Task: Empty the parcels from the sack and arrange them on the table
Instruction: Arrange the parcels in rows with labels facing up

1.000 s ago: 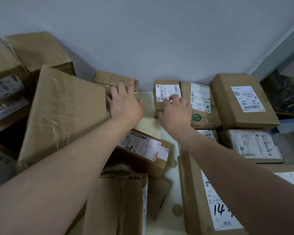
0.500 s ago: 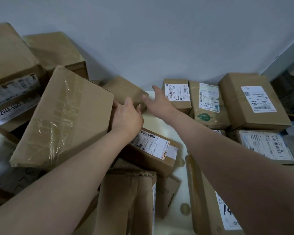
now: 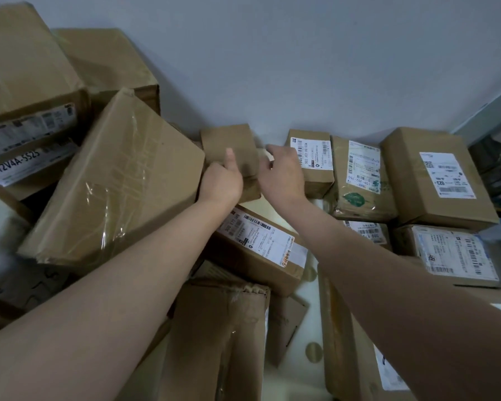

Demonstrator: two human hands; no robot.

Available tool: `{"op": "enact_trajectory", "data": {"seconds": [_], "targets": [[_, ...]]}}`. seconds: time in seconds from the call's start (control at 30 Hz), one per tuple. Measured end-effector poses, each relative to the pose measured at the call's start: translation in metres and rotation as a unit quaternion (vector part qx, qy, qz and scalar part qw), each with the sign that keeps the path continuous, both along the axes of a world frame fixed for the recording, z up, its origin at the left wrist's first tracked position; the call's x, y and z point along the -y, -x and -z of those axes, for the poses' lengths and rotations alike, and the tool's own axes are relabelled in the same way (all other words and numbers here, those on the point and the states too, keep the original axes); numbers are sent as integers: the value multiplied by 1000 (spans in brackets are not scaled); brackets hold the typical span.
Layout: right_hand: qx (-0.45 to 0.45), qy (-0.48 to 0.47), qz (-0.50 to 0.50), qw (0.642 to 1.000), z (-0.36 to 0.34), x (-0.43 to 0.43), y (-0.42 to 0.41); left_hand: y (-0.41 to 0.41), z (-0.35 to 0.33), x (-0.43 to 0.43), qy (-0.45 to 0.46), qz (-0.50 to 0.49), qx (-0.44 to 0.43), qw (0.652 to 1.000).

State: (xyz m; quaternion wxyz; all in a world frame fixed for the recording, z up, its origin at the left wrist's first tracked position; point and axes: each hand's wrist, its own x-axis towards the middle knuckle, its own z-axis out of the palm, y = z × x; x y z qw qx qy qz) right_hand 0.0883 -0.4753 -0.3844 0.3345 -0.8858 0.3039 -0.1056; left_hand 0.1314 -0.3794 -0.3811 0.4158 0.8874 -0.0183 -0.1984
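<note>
My right hand (image 3: 281, 172) has moved off the labelled box (image 3: 313, 160), so it and my left hand (image 3: 222, 183) now both grip the small plain box (image 3: 229, 143), tipped up by the wall, ready to line up.

- The small parcel (image 3: 229, 143) sits at the table's (image 3: 295, 369) back edge, touching the big taped box (image 3: 113, 183) on its left.
- The labelled parcel (image 3: 313, 160) sits just beside it, on the right.
</note>
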Motion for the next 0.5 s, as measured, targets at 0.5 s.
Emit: {"op": "enact_trajectory", "data": {"seconds": [0.5], "targets": [[181,-152,21,971,-9,0,18,0,-10,-7,71,-42,-57,995]]}}
